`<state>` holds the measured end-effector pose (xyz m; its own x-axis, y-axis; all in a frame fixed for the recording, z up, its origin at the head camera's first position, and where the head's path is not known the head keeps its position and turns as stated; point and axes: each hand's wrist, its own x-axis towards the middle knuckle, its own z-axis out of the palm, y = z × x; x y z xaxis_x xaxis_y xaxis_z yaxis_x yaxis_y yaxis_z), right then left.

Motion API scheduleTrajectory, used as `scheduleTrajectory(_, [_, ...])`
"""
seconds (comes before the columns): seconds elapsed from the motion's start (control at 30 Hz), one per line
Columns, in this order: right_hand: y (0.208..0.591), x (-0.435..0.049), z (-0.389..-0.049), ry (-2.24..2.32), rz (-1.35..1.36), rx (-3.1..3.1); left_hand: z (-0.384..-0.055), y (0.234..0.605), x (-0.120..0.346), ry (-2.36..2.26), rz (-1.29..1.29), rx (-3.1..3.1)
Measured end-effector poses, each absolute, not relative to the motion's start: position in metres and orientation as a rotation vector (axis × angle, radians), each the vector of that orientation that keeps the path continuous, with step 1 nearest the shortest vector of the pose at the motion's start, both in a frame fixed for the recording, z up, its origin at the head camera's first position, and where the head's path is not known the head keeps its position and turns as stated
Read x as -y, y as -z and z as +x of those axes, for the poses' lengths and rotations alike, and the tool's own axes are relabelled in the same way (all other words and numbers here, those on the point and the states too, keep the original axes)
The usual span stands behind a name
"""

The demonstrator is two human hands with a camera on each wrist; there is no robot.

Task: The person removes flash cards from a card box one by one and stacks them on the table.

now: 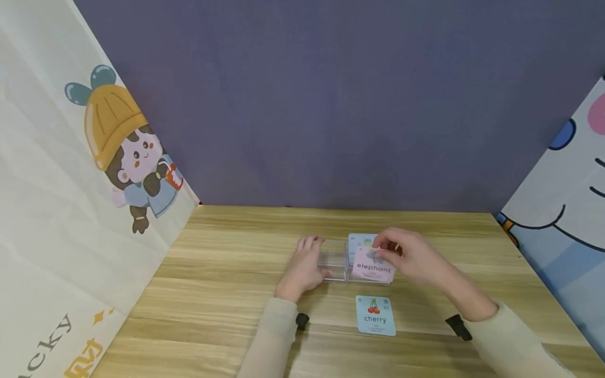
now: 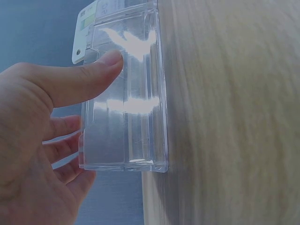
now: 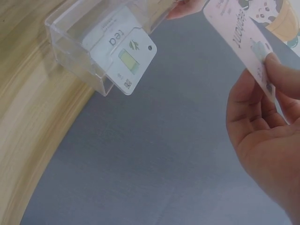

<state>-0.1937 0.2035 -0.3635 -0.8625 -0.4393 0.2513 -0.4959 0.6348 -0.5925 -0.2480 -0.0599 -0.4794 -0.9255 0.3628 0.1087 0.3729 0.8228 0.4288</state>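
Observation:
My right hand (image 1: pixel 420 260) pinches a pink "elephant" flash card (image 1: pixel 371 272) by its upper edge between thumb and fingers. That card is held up in front of the right half of a clear plastic card box (image 1: pixel 334 273). The box stands on the table and has two compartments. My left hand (image 2: pixel 42 108) grips its left half, thumb on the near wall and fingers around the far side. A "tea" flash card (image 3: pixel 126 58) stands in the right compartment, its top poking out above the rim. The left compartment looks see-through, with no card visible in it.
A blue "cherry" flash card (image 1: pixel 376 326) lies face up on the wooden table (image 1: pixel 212 294), nearer to me than the box. A dark grey panel (image 1: pixel 302 105) rises behind the table. Printed cloths hang at left (image 1: pixel 42 184) and right (image 1: pixel 567 210).

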Motion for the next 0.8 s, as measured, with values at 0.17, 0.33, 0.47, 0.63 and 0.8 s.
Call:
scheduleTrajectory(0.17, [0.367,-0.207,-0.189,-1.06,0.757,2.793,-0.247,0.479,0.06,0.713,-0.601,2.981])
scheduleTrajectory(0.33, [0.373,-0.209,-0.187,-1.12,0.764,2.781,-0.247,0.479,0.06,0.719,-0.6,2.978])
scheduleTrajectory(0.47, [0.378,-0.21,-0.186,-1.157,0.754,2.781,-0.247,0.479,0.06,0.719,-0.599,2.974])
scheduleTrajectory(0.63, [0.38,-0.212,-0.183,-1.183,0.73,2.804,-0.248,0.479,0.06,0.715,-0.603,2.98])
scheduleTrajectory(0.8, [0.382,-0.214,-0.181,-1.192,0.733,2.79,-0.249,0.48,0.059,0.695,-0.614,2.981])
